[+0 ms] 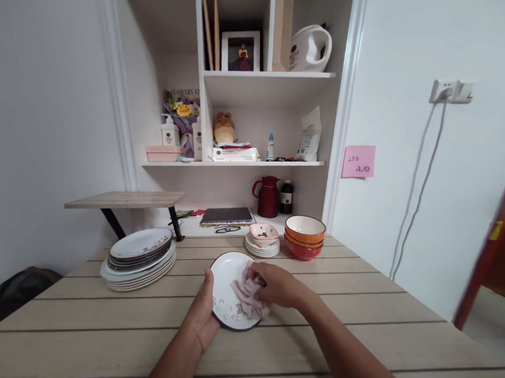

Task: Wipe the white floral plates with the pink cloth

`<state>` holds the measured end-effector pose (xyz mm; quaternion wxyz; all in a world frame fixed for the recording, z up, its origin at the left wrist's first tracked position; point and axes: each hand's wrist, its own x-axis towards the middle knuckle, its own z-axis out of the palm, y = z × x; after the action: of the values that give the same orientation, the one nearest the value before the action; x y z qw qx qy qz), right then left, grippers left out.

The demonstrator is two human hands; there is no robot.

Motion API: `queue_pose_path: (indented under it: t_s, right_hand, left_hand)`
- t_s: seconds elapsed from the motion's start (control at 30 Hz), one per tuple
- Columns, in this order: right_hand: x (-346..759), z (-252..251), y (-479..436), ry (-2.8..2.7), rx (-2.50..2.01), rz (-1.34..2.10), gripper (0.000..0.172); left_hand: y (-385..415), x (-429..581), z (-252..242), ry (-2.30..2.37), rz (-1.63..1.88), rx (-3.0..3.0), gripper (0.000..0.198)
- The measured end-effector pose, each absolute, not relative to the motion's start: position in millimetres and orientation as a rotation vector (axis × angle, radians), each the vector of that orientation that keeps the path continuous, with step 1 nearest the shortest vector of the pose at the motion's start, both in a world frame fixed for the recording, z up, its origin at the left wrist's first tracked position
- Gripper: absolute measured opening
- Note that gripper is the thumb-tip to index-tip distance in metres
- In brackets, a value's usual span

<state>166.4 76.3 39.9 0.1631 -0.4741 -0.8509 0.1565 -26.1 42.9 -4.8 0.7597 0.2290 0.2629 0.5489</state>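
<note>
My left hand [206, 316] grips a white plate [226, 283] by its left edge, thumb on the rim and fingers underneath. The plate has a dark rim and a leafy pattern, and it is tilted towards me above the table. In my right hand [275, 285] is a crumpled pale pink cloth [249, 296], pressed against the right part of the plate's face. The cloth covers some of the pattern. Beyond the plate, small white plates [262, 249] are stacked with a strawberry-patterned bowl [264, 233] on top.
A tall stack of plates [141, 259] stands at the left beside a small raised wooden shelf [125, 199]. Orange and red bowls [304, 237] are nested at the back right. Behind the slatted table [355, 330] are a laptop [228, 215], glasses [228, 229] and a red jug [268, 197].
</note>
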Motion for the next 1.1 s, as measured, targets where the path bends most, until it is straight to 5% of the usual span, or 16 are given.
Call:
queue_pose_path:
  t_s: [0.23, 0.43, 0.77, 1.1]
  right_hand:
    - [138, 25, 79, -2.158, -1.338, 0.095, 0.050]
    - [117, 30, 60, -2.326, -0.943, 0.211, 0.061]
    - [148, 49, 56, -2.743, -0.960, 0.694, 0.031]
    - [152, 31, 83, -2.216, -1.532, 0.106, 0.034]
  left_hand:
    - [41, -24, -4, 0.570, 1.238, 0.533, 0.071]
    - [42, -23, -8, 0.544, 1.213, 0.553, 0.063]
    - [47, -32, -12, 0.590, 1.137, 0.478, 0.079]
    - [42, -30, -3, 0.668, 1.301, 0.564, 0.071]
